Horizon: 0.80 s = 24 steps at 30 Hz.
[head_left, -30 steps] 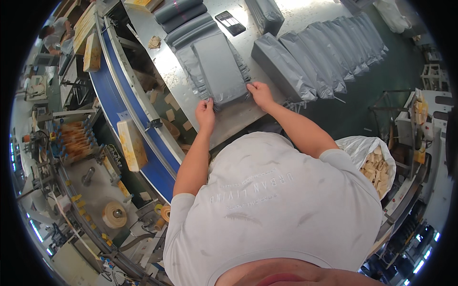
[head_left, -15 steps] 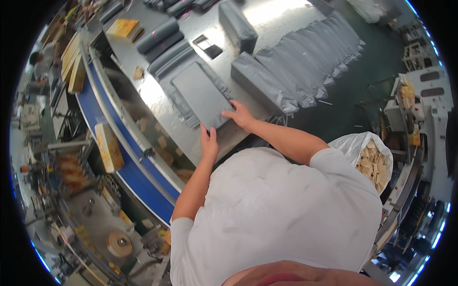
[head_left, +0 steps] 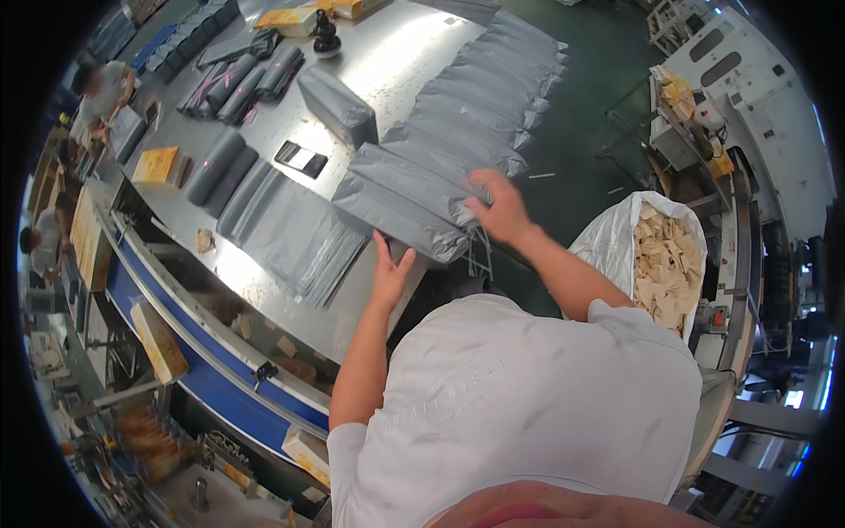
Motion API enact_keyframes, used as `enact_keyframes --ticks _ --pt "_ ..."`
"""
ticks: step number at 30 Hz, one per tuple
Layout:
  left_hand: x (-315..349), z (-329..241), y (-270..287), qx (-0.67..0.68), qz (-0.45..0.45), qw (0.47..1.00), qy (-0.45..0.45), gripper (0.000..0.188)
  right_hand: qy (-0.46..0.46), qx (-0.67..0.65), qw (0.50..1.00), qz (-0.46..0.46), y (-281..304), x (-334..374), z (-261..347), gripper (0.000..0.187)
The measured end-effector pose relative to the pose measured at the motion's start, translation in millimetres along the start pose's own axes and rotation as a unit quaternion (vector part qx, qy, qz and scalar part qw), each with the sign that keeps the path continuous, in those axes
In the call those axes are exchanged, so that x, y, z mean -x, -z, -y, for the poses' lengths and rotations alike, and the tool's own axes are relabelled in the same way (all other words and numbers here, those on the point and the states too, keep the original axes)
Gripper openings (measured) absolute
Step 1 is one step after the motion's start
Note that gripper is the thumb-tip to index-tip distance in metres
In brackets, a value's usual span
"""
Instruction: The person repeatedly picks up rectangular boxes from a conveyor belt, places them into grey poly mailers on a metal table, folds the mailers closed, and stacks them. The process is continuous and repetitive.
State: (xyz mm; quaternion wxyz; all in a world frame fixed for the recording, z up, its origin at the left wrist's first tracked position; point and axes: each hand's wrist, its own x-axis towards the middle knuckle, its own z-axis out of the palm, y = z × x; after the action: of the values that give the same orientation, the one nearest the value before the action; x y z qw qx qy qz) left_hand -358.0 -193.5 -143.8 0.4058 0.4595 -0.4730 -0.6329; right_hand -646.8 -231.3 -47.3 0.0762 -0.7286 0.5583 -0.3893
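A long row of grey plastic-wrapped packs (head_left: 466, 97) lies side by side along the right part of the metal table. My left hand (head_left: 387, 275) rests against the lower left edge of the nearest pack (head_left: 400, 189), thumb and forefinger spread. Over the crumpled right end of that pack is my right hand (head_left: 503, 209), its fingers apart and slightly blurred. Left of the row lies a flat stack of grey plastic bags (head_left: 295, 238). A single grey wrapped block (head_left: 339, 106) stands farther back, and a phone-like black-framed object (head_left: 301, 159) lies beside it.
Dark grey rolls (head_left: 220, 172) and yellow-white boxes (head_left: 161, 165) sit on the table. A blue conveyor (head_left: 229, 405) runs along the left. To my right stands a white sack of brown paper scraps (head_left: 664, 264). Other people (head_left: 106, 97) work at far left.
My hands have left the flat grey bundle on the stack and moved to the near pack of the row. The view has turned to the right.
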Motion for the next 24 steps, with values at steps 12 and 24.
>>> enact_keyframes --ticks 12,24 --pt "-37.9 35.0 -31.2 0.093 -0.225 0.970 0.006 0.087 -0.142 0.076 0.972 0.173 57.3 -189.7 -297.1 0.037" --pt "-40.4 52.4 -65.5 0.296 -0.356 0.886 0.028 0.075 -0.111 0.186 0.952 0.218 5.4 -166.2 -243.5 0.056"
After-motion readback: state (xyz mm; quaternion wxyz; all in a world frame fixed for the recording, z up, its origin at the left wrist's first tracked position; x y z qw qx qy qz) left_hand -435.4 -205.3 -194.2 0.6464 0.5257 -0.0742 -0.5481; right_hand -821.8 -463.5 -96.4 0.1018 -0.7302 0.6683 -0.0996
